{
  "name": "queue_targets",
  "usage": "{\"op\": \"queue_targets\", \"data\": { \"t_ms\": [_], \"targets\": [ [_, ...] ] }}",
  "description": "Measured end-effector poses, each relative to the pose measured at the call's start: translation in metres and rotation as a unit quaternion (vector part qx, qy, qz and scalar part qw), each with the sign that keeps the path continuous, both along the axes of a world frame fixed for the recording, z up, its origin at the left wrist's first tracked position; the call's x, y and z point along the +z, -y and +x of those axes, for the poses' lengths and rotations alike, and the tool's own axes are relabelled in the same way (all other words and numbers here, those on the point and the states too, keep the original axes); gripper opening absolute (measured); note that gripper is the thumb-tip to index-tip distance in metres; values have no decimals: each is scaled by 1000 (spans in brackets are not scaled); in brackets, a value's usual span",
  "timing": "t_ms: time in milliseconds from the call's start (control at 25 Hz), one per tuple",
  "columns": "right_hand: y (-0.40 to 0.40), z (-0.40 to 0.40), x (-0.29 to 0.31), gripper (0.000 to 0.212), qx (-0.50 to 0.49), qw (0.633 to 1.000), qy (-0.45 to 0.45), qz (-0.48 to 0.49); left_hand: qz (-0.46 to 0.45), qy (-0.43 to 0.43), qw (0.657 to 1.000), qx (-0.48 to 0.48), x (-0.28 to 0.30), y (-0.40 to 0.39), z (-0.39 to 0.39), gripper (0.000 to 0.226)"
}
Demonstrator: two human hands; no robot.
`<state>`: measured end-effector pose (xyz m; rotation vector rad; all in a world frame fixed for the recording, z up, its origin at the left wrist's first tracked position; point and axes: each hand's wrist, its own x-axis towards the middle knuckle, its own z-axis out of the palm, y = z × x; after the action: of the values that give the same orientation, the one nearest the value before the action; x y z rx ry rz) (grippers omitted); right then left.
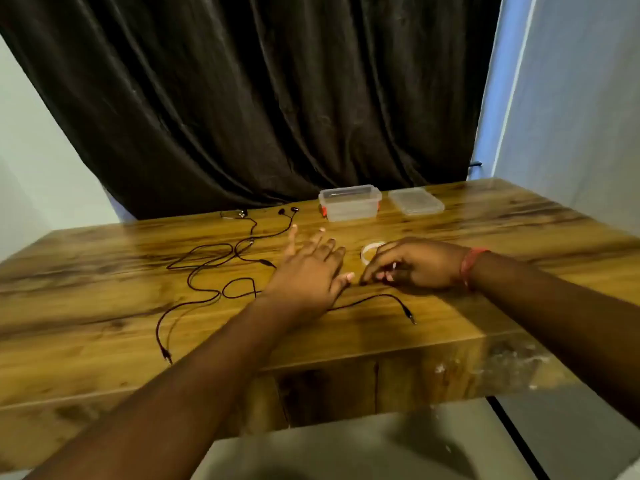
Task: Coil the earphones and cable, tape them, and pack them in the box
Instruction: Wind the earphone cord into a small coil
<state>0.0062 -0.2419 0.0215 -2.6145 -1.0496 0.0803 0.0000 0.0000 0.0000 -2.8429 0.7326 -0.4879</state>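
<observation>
Black earphones [288, 211] lie at the table's far side, their thin wire trailing towards me in loose bends. A black cable [194, 289] snakes across the left of the table, and one plug end [411, 319] lies near the front edge. My left hand [308, 271] hovers low over the wires with its fingers spread and straight. My right hand [419, 266] sits beside it, fingers curled down to the tabletop, partly covering a clear tape roll [370, 249]. Whether it pinches anything is unclear. The clear plastic box [349, 204] stands open at the back.
The box's lid [415, 201] lies flat to the right of the box. The wooden table [519, 237] ends close in front of me. A dark curtain [259, 98] hangs behind it, and a pale wall stands at the right.
</observation>
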Motion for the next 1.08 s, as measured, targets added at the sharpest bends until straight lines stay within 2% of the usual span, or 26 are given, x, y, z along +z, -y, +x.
{"op": "queue_targets", "data": {
  "t_ms": [120, 240, 360, 480, 680, 760, 880, 960, 1080],
  "targets": [
    [9, -16, -14, 46, -4, 999, -47, -14, 3, -7, 999, -35, -15, 7, -14, 64],
    [10, -23, -25, 32, -16, 999, -47, 2, -50, 5, 997, -65, -27, 2, -19, 55],
    [-2, -22, -39, 28, -7, 999, 31, 23, -166, 43, 982, -79, -32, -5, -20, 47],
    [-26, -18, -53, 14, 13, 992, 120, 32, -279, 46, 956, -76, -34, -12, -21, 40],
    [-59, 1, -55, 6, 43, 986, 157, 24, -327, 15, 942, -65, -33, -13, -24, 35],
    [-73, 10, -55, 8, 47, 983, 180, 9, -384, -7, 923, -32, -34, -17, -17, 35],
    [-90, 20, -57, 15, 37, 976, 214, 0, -515, -64, 854, 20, -34, -24, -8, 30],
    [-95, 22, -60, 14, 19, 977, 213, 26, -526, -102, 844, 32, -34, -24, -7, 23],
    [-94, 25, -63, 5, -3, 978, 198, 60, -488, -133, 862, 28, -35, -23, -7, 14]
  ]
}}
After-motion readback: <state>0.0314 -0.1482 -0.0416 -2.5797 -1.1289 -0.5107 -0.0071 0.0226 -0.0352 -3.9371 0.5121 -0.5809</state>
